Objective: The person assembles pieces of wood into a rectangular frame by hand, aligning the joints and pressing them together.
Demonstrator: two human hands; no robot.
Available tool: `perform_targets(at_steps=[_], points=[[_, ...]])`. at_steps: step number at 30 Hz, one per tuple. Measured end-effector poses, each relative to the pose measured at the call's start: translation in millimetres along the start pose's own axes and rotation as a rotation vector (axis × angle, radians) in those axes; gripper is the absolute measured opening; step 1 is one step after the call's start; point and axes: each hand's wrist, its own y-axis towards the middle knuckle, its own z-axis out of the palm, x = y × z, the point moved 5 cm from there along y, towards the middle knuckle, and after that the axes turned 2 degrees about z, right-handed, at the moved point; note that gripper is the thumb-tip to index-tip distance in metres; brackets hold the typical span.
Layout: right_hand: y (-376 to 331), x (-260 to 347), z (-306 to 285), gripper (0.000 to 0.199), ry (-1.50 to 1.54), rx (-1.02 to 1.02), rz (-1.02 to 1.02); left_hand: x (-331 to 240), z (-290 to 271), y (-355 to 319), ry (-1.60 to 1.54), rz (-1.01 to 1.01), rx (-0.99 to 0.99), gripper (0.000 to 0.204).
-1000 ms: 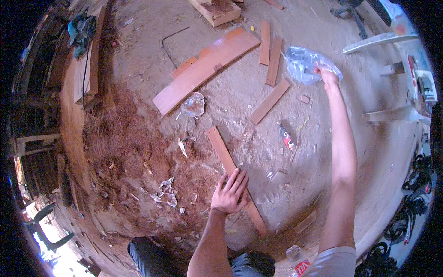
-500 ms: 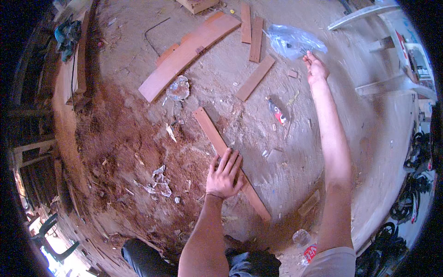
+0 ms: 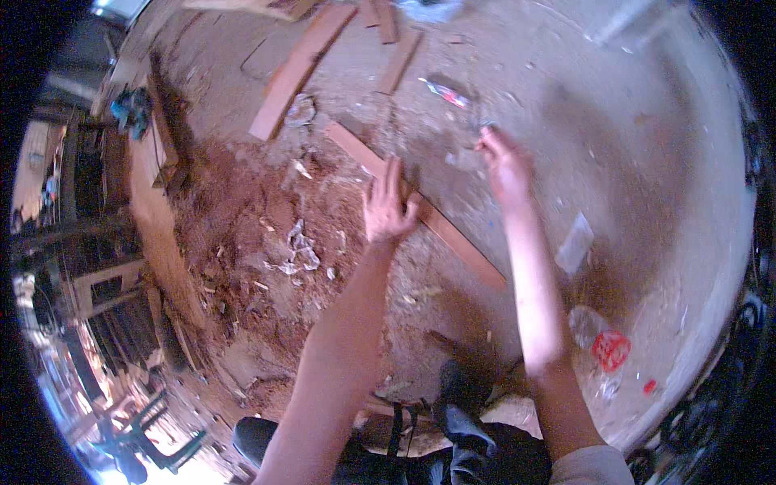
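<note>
A narrow reddish wooden strip [image 3: 462, 238] lies slantwise on the dirt floor in front of me. Across its middle rests my left hand [image 3: 388, 206], its fingers stretched out flat. My right hand [image 3: 508, 168] is raised to the right of the strip, its fingers pinched around small, thin, dark pieces that look like nails; blur hides their exact shape. Beyond the strip lie a wide reddish board [image 3: 299, 73] and a shorter wooden piece [image 3: 400, 63]. The blue-tinted clear plastic bag [image 3: 428, 8] is cut by the top edge.
A small tube-like item [image 3: 446, 93] lies beyond my right hand. Crumpled plastic scraps [image 3: 301, 249] sit on the sawdust at left. A clear bottle with a red label [image 3: 608, 349] lies at right. Timber beams [image 3: 158, 149] stand along the left.
My right hand has come back from the plastic bag toward the strip, fingers still pinched. My left hand stays on the strip. The view has shifted, so the bag sits higher.
</note>
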Motion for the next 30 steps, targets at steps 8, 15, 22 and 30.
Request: perform_targets(at_steps=[8, 15, 22, 30], points=[[-186.3, -18.1, -78.0, 0.016, 0.254, -0.181, 0.181, 38.7, -4.7, -14.6, -0.058, 0.244, -0.217, 0.070], [-306.2, -8.0, -135.6, 0.012, 0.241, -0.211, 0.173, 41.6, -53.9, -150.1, 0.019, 0.589, -0.068, 0.041], [-404.2, -16.7, -147.9, 0.010, 0.325, -0.253, 0.110, 124.2, -93.5, -308.0, -0.014, 0.341, 0.528, 0.032], [-532.7, 102.1, -90.6, 0.019, -0.056, -0.225, -0.086, 134.0, -161.5, -318.4, 0.224, 0.356, 0.424, 0.027]])
